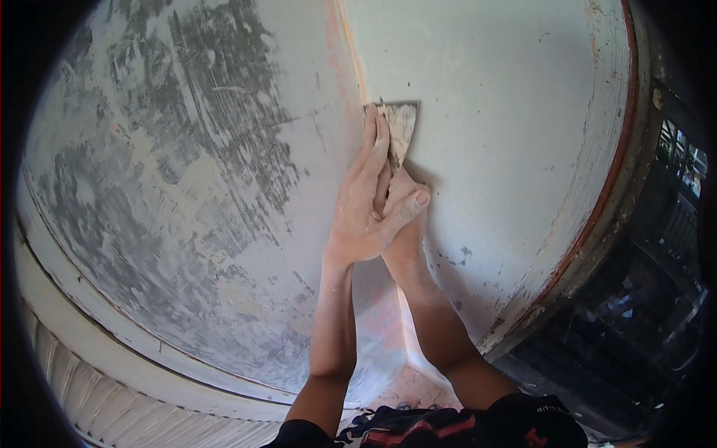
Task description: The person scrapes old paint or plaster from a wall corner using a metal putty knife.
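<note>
A putty knife [403,125] with a wide, putty-smeared blade lies against the pale wall, its edge near the inner corner. My right hand [404,185] is closed round its handle, which is mostly hidden by the hands. Over it rests my left hand [358,201], its long fingers stretched along the left part of the blade and pressing on it. The left thumb crosses my right hand. Whitish dust coats my left hand and forearm.
The left wall [224,149] carries dark grey patches and streaks of filler. An orange-pink line [351,45] marks the corner. Right of the pale wall [493,134] runs a reddish-brown edged frame [609,187], with a dark area beyond. Ribbed light material [112,396] lies at lower left.
</note>
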`<move>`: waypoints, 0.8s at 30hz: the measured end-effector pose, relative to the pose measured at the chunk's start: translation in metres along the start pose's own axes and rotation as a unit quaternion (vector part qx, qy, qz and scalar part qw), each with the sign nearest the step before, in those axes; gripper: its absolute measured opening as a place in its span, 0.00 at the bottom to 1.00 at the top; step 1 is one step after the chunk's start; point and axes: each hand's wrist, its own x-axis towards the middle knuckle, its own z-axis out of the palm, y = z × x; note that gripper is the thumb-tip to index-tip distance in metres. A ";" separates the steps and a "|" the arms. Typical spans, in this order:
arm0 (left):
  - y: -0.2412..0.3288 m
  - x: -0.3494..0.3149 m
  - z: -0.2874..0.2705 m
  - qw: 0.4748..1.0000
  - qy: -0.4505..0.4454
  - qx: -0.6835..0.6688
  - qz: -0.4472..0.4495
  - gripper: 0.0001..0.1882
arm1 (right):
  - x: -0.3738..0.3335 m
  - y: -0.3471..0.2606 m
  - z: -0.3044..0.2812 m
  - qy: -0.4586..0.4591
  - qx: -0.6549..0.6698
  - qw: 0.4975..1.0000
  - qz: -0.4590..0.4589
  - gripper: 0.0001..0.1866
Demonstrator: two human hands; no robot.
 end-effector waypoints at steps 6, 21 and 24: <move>0.005 -0.010 0.010 1.000 -0.003 0.020 -0.016 0.52 | -0.006 -0.002 -0.001 -0.001 -0.005 1.000 -0.008 0.15; 0.005 0.021 -0.011 1.000 0.011 -0.001 0.015 0.51 | 0.020 -0.005 0.011 0.005 -0.014 0.999 -0.042 0.14; 0.005 0.009 0.007 0.999 0.023 -0.042 0.005 0.51 | 0.024 -0.003 -0.001 0.006 -0.016 0.998 -0.053 0.13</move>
